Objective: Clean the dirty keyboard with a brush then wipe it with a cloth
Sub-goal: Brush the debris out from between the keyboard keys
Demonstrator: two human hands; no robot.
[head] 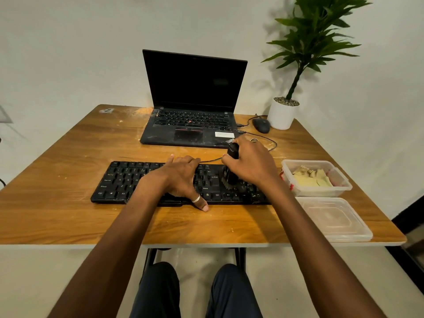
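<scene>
Head view: grips brush (229,176) upright in right hand (250,161), fingers curled round and hiding most of the handle, bristles on the right part of the keyboard (119,182). Rests left hand (177,177) flat across its middle, fingers straight, covering keys.

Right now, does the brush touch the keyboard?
Touching. In the head view the brush bristles sit on the keys of the keyboard, with no gap; the right hand grips it.

Bare bench (57,161) left of the keyboard (119,182) and along its near edge gives me room; a tub (321,192) and clear tray (332,219) crowd its right end, laptop (195,88) behind.
</scene>
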